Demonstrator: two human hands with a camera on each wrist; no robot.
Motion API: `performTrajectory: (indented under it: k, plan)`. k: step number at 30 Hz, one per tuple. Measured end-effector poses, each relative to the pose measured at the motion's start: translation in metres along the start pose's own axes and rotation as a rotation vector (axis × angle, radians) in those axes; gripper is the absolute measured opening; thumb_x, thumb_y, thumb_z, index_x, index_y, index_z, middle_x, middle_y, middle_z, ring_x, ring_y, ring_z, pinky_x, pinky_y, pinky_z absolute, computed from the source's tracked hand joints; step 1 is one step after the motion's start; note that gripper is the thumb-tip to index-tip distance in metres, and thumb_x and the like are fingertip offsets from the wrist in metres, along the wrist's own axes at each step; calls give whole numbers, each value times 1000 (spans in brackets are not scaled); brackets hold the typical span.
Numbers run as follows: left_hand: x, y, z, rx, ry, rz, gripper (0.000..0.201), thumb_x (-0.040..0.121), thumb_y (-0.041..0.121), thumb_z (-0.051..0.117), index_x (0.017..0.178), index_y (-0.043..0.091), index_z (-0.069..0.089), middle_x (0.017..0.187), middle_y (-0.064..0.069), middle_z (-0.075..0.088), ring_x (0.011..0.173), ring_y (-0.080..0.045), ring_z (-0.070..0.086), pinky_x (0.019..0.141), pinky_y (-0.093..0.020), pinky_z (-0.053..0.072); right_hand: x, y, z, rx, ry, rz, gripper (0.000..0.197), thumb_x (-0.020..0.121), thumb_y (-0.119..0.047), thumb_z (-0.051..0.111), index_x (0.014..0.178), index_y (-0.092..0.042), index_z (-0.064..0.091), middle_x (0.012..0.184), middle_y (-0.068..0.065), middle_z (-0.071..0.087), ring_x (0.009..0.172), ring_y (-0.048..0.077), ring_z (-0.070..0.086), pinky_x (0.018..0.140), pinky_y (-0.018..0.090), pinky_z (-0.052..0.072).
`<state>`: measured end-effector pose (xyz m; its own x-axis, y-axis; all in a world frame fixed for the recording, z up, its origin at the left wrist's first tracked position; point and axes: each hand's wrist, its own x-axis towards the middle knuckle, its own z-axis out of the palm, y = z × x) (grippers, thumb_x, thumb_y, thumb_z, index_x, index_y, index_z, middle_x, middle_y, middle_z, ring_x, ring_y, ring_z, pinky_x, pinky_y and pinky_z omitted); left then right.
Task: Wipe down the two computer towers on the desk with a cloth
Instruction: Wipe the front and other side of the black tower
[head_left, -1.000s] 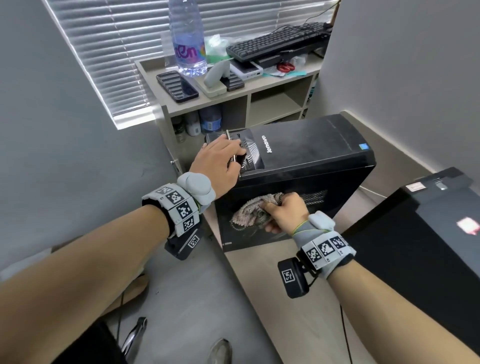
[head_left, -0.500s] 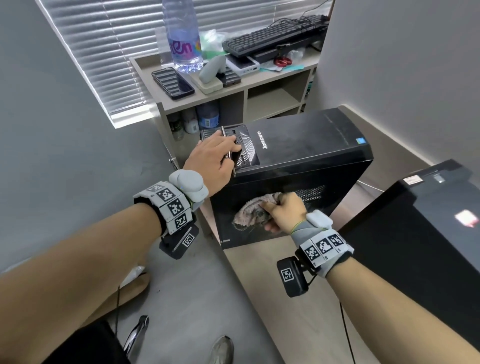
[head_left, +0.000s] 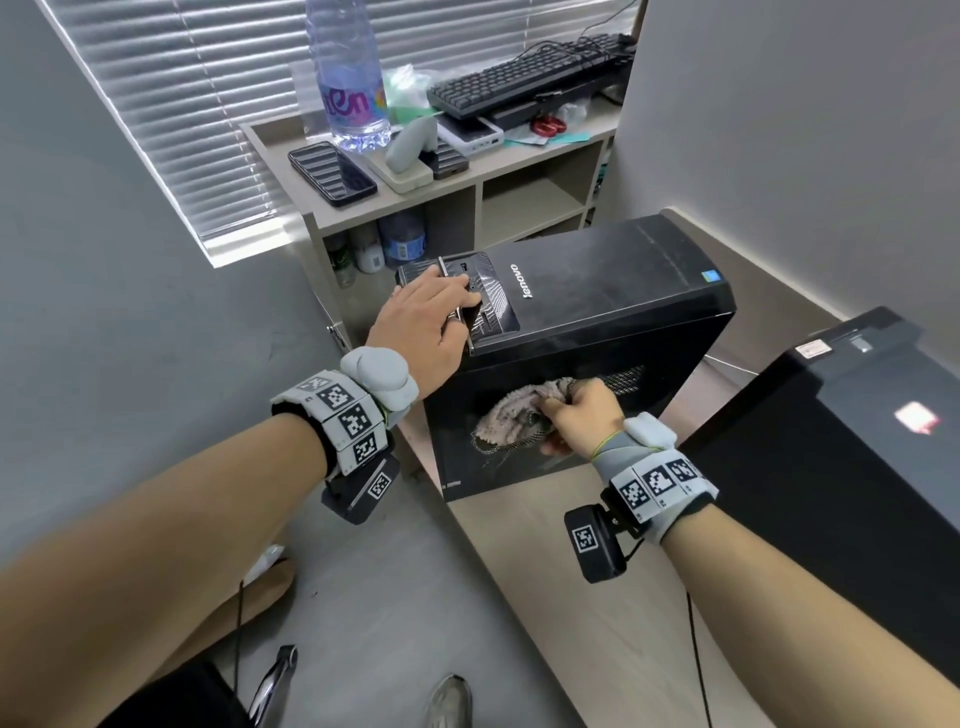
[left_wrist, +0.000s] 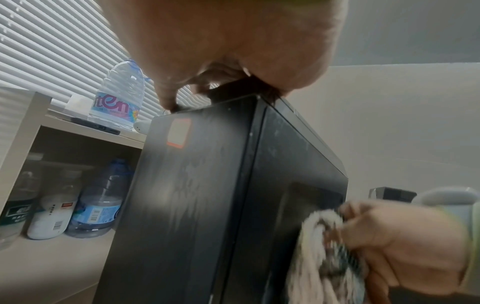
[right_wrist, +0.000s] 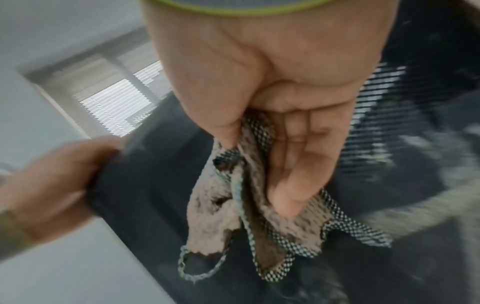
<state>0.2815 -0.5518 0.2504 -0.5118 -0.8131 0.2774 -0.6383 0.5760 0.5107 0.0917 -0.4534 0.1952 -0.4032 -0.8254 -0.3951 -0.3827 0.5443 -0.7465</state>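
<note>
A black Lenovo computer tower (head_left: 597, 291) stands upright on the desk. My left hand (head_left: 431, 317) lies on its top front corner, and the fingers (left_wrist: 168, 98) curl over the top edge. My right hand (head_left: 576, 415) grips a crumpled beige cloth (head_left: 511, 421) with a checkered border and presses it against the near side panel, beside the vent grille. The right wrist view shows the cloth (right_wrist: 221, 216) bunched in my right hand (right_wrist: 272, 82). A second black tower (head_left: 841, 447) lies at the right, apart from both hands.
Behind the tower stands a low shelf unit (head_left: 467, 192) with a large water bottle (head_left: 348, 78), a phone (head_left: 332, 174) and a keyboard (head_left: 530, 78) on top, and bottles (left_wrist: 96, 201) inside. Grey walls close in left and right. The desk edge (head_left: 467, 535) runs diagonally below my hands.
My right hand has shifted the cloth only slightly on the side panel. The left hand keeps its hold on the tower's top front.
</note>
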Motion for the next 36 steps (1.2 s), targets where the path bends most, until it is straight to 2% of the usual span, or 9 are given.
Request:
performTrajectory:
  k: [3, 5, 10, 15, 17, 20, 24, 28, 36]
  plan:
    - [-1, -2, 1, 11, -3, 10, 50, 84, 23, 32, 125, 23, 61, 145, 8, 49, 145, -19, 28, 119, -46, 21, 2, 11, -11, -152, 89, 84, 17, 88, -24, 64, 82, -8, 66, 80, 12, 67, 69, 25, 65, 50, 16, 46]
    - [-1, -4, 2, 15, -2, 16, 50, 84, 24, 32, 125, 23, 61, 145, 8, 48, 145, -19, 28, 118, -46, 21, -1, 6, -10, -154, 153, 78, 16, 87, -24, 64, 78, -11, 67, 84, 13, 68, 78, 27, 66, 59, 21, 48]
    - [0, -5, 3, 18, 1, 19, 50, 84, 24, 31, 125, 23, 61, 145, 7, 49, 145, -19, 28, 118, -47, 21, -11, -11, 30, -4, -20, 33, 30, 88, -15, 62, 59, -10, 57, 49, 10, 63, 42, 25, 65, 39, 27, 51]
    - [0, -6, 3, 12, 11, 37, 50, 84, 24, 31, 124, 23, 61, 145, 7, 49, 145, -20, 28, 118, -46, 21, -2, 11, 36, -82, 24, 149, 21, 84, -19, 60, 65, -10, 57, 70, 19, 69, 59, 35, 70, 58, 47, 60]
    - [0, -8, 5, 12, 27, 40, 48, 85, 24, 31, 123, 23, 61, 144, 8, 50, 144, -19, 29, 118, -45, 21, -7, 3, 33, -67, 79, 106, 24, 83, -20, 62, 62, -12, 55, 70, 17, 70, 60, 33, 70, 56, 42, 59]
    - [1, -10, 7, 11, 28, 41, 48, 85, 24, 32, 123, 24, 61, 144, 9, 49, 145, -19, 28, 119, -47, 20, -14, -10, 38, 32, 2, 84, 27, 90, -13, 59, 64, -8, 54, 45, 8, 62, 39, 24, 63, 39, 32, 54]
    - [1, -11, 3, 8, -17, 57, 49, 87, 26, 31, 127, 25, 59, 147, 9, 46, 146, -19, 25, 119, -48, 19, -15, -5, 43, -72, 0, 99, 29, 87, -19, 60, 60, -11, 56, 55, 11, 66, 52, 30, 68, 56, 41, 60]
    - [0, -15, 3, 11, -4, 88, 47, 90, 30, 30, 127, 26, 59, 146, 9, 47, 146, -19, 27, 118, -47, 21, -22, -20, 56, -19, 12, 5, 33, 87, -16, 62, 55, -11, 53, 46, 7, 62, 44, 25, 66, 44, 33, 56]
    - [0, -18, 3, 28, -7, 111, 54, 89, 39, 24, 129, 28, 58, 146, 11, 47, 145, -18, 27, 116, -49, 25, -24, -19, 90, -110, -139, 8, 34, 89, -21, 59, 56, -10, 58, 56, 13, 67, 52, 29, 68, 54, 36, 59]
